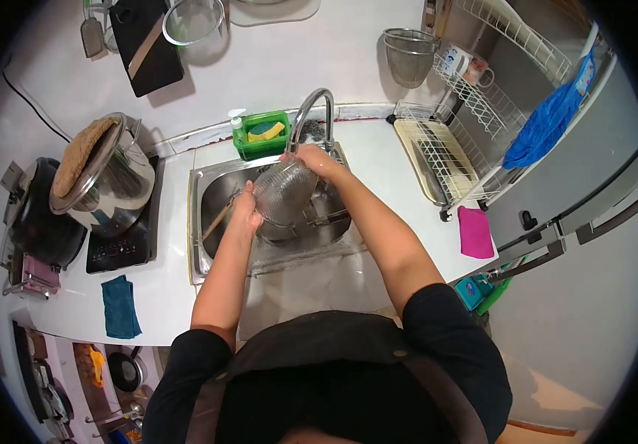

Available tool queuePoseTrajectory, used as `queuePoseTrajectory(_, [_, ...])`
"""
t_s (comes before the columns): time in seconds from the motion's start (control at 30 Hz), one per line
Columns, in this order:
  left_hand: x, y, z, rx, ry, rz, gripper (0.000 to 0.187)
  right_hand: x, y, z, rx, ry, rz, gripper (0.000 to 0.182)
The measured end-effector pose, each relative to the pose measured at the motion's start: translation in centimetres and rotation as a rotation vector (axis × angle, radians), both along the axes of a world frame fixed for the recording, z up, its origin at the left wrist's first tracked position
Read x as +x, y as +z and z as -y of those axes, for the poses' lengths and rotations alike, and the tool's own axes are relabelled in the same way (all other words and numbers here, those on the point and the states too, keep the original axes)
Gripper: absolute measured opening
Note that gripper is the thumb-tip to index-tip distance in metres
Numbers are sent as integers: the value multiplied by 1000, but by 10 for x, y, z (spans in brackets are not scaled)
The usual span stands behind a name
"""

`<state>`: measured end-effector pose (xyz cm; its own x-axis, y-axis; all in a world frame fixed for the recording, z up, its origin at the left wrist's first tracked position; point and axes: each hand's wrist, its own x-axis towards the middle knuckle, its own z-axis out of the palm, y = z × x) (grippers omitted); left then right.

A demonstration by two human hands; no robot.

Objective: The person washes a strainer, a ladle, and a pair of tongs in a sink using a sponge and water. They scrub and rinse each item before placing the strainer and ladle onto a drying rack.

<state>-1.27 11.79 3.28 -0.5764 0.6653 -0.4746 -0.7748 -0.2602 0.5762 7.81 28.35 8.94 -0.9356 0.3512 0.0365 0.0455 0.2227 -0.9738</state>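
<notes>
A round metal mesh strainer [286, 194] is held tilted over the steel sink [211, 181], just under the curved faucet [324, 95]. My left hand [248, 210] grips its left edge, with the fingers closed on the rim. At the upper right edge, beside the faucet spout, my right hand [313, 161] holds the strainer too. Below it in the basin lie other items, partly hidden, among them a wooden-handled utensil [219, 220] at the left. Behind the sink, a green caddy [261, 152] holds a yellow sponge [266, 132].
At the left, a large steel pot [117, 185] stands on a black induction cooker [123, 248], near a dark blue cloth [120, 307]. A wire dish rack [474, 122] and pink cloth [475, 231] are at the right. Utensils and strainers hang on the wall.
</notes>
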Motion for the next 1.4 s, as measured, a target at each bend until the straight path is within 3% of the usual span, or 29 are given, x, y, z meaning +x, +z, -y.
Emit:
queuePoseTrajectory(0.03, [-1,5,0,14,-51,21,34,7,3,2,-293,0,40,27])
queuePoseTrajectory(0.07, [0,9,0,30,-101,45,34,9,0,6,-291,0,40,27])
queuePoseTrajectory(0.13, [-7,6,-3,12,-59,51,33,10,-9,8,-524,38,-349,31])
queuePoseTrajectory(0.17, [-10,3,-3,-14,-16,62,32,11,-16,11,-523,38,-346,31])
queuePoseTrajectory(0.23, [-15,-3,-6,-71,19,52,31,14,-15,25,215,-281,-432,35])
queuePoseTrajectory(0.33, [-16,-30,-18,-57,41,53,29,19,4,34,419,-439,-496,36])
queuePoseTrajectory(0.37, [-14,-42,-22,17,25,71,28,19,18,23,343,-290,-349,33])
queuePoseTrajectory(0.4, [2,-34,-24,10,30,70,28,17,29,19,334,-287,-349,33])
queuePoseTrajectory(0.47, [39,-5,-30,98,39,256,29,14,46,13,473,-313,46,29])
queuePoseTrajectory(0.5, [37,-11,-30,99,34,253,29,4,32,10,501,-370,-46,28])
queuePoseTrajectory(0.53, [33,-23,-32,87,172,311,36,-5,20,15,507,-376,-47,28])
queuePoseTrajectory(0.57, [31,-28,-34,77,308,369,43,-13,9,25,589,-508,-89,25])
queuePoseTrajectory(0.6, [33,-27,-32,83,299,371,43,-17,2,36,671,-639,-128,22])
queuePoseTrajectory(0.63, [37,-28,-25,408,138,495,51,-16,-1,48,676,-642,-123,22])
queuePoseTrajectory(0.67, [42,-29,-18,732,-27,609,60,-16,-3,60,918,-626,-193,19])
queuePoseTrajectory(0.7, [61,-39,-25,679,-40,199,66,-15,-3,68,1159,-601,-266,16])
queuePoseTrajectory(0.73, [74,-30,-22,675,-38,199,66,-13,-3,73,1155,-600,-265,16])
queuePoseTrajectory(0.8, [87,2,-8,481,-9,356,64,-15,-3,80,1382,-484,-255,13])
queuePoseTrajectory(0.83, [73,-10,-10,478,-7,353,64,-16,-2,76,1378,-485,-257,13])
queuePoseTrajectory(0.9, [42,-39,-12,454,78,258,67,-13,1,57,1269,-149,-139,23])
queuePoseTrajectory(0.93, [36,-36,-7,454,87,263,67,-14,-1,42,1269,-139,-137,23])
queuePoseTrajectory(1.0, [27,-17,5,334,131,389,72,-25,-19,8,169,-91,263,26])
queuePoseTrajectory(1.03, [31,-13,8,363,108,364,68,-29,-27,5,362,-19,199,31])
queuePoseTrajectory(1.07, [38,-9,10,369,112,358,68,-33,-37,6,367,-15,192,31])
queuePoseTrajectory(1.13, [55,-6,6,540,31,247,62,-24,-35,30,555,-389,235,31])
queuePoseTrajectory(1.2, [73,-21,-7,448,48,197,52,-22,-40,35,605,-466,245,28])
queuePoseTrajectory(1.27, [79,-26,-11,160,50,191,38,-25,-50,35,660,-495,286,31])
queuePoseTrajectory(1.33, [59,-33,-10,188,118,155,32,-9,-22,43,600,-432,188,29])
queuePoseTrajectory(1.4, [43,-37,-12,215,193,133,26,1,-10,38,334,-157,104,18])
